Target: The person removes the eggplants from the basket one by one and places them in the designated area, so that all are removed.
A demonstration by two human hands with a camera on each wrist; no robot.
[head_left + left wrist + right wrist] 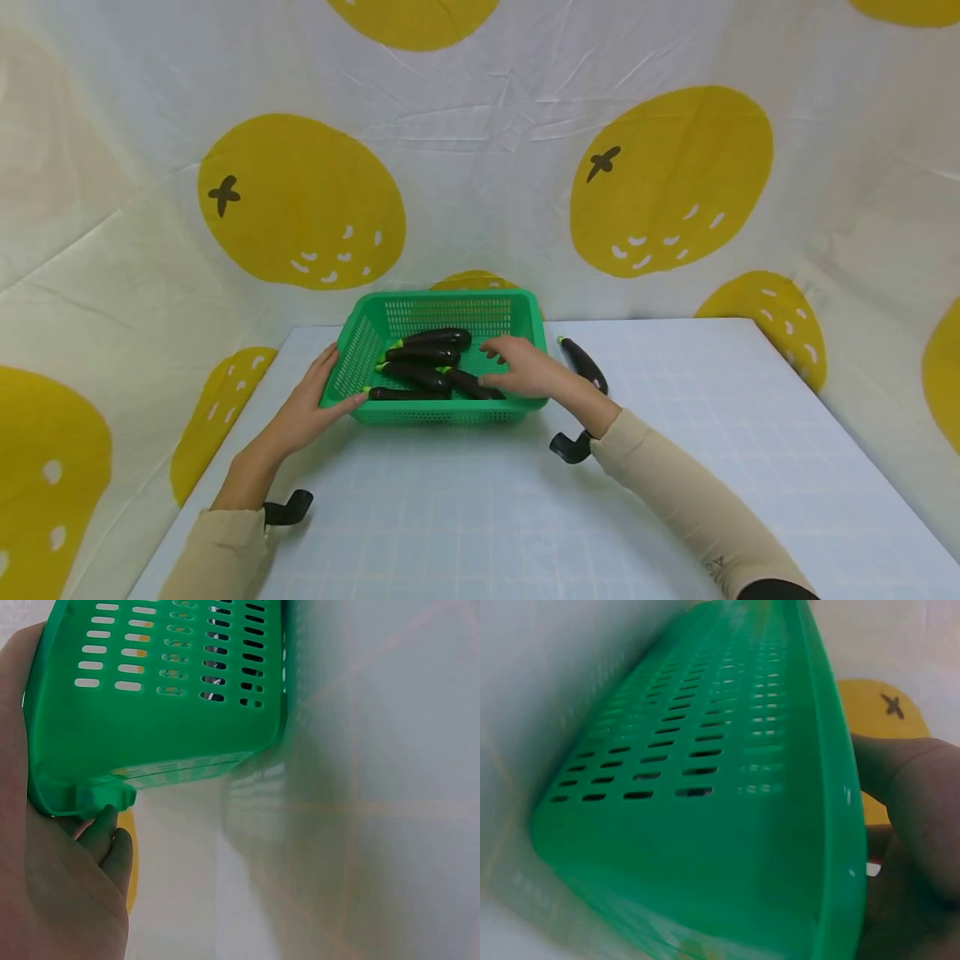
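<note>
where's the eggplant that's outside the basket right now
In the head view, the loose eggplant lies on the table, just right of the green plastic basket and the right hand.

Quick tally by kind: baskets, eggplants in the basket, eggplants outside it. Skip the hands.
Green basket: 1
Eggplants inside it: 5 visible
Eggplant outside it: 1
Total: 7 (6 eggplants, 1 basket)
</note>
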